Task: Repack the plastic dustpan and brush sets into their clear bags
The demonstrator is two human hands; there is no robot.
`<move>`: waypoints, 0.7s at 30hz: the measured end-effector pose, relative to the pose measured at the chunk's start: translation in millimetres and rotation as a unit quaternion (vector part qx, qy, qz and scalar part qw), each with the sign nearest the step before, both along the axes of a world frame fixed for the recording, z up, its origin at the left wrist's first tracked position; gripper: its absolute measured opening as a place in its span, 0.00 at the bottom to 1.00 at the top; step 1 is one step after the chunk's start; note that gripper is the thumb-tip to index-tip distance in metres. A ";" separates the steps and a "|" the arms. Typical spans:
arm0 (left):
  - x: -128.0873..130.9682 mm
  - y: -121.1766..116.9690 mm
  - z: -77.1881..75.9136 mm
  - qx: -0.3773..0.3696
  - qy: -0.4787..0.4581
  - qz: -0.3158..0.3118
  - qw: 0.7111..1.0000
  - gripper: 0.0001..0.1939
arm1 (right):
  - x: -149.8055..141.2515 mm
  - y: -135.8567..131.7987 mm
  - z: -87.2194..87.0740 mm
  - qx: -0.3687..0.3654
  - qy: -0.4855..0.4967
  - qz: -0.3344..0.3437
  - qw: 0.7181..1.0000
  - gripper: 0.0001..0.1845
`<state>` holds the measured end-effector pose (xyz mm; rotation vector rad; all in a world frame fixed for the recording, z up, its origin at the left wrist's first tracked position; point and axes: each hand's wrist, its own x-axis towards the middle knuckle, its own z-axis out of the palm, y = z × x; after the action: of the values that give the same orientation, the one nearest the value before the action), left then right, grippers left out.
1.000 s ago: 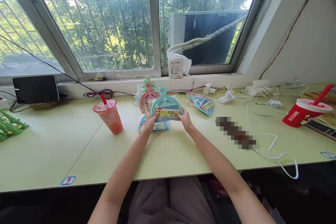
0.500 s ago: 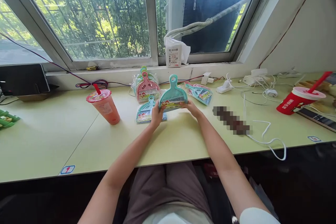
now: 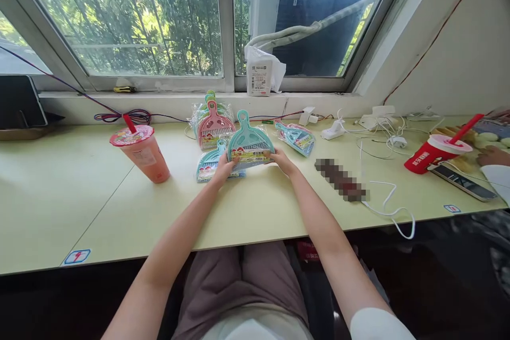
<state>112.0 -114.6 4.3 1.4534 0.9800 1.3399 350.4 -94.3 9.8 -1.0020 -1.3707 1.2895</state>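
A teal dustpan and brush set [image 3: 249,138] in clear wrap is held up in front of me, its handle pointing to the window. My left hand [image 3: 224,168] grips its lower left corner, and my right hand [image 3: 283,161] has hold of the lower right. Just behind my left hand lies another wrapped teal dustpan set [image 3: 207,163], partly covered by the hand. A pink dustpan set [image 3: 215,128] leans at the front of a wrapped stack by the wall. Right of the held set, a further teal dustpan set [image 3: 298,138] rests on the table.
A pink drink cup [image 3: 144,155] with a red straw stands at left. To the right are a blurred-out item [image 3: 341,180], white cables [image 3: 392,212], a tilted red cup [image 3: 432,154] and a phone [image 3: 462,181]. Another person's hand [image 3: 493,155] shows at the far right edge.
The view has shifted a little to the right. The held dustpan set shows its label more squarely, still between both hands. Another person's hand and sleeve have come into view at right.
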 end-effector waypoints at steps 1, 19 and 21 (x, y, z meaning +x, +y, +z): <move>0.3 1.1 -0.7 0.008 0.002 0.009 1.000 0.23 | -0.3 0.8 -0.6 0.001 0.002 -0.001 1.000 0.23; -8.8 -10.5 14.4 -0.078 0.100 -0.025 0.992 0.29 | 3.2 12.0 -14.8 -0.030 0.029 -0.080 0.996 0.24; -8.3 -10.1 13.3 -0.078 0.075 -0.021 0.994 0.26 | 1.7 11.0 -13.5 -0.030 0.016 -0.075 0.997 0.23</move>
<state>103.7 -124.7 17.6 1.4630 1.1195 1.1101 352.1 -83.3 -3.7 -1.0990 -1.2139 1.2360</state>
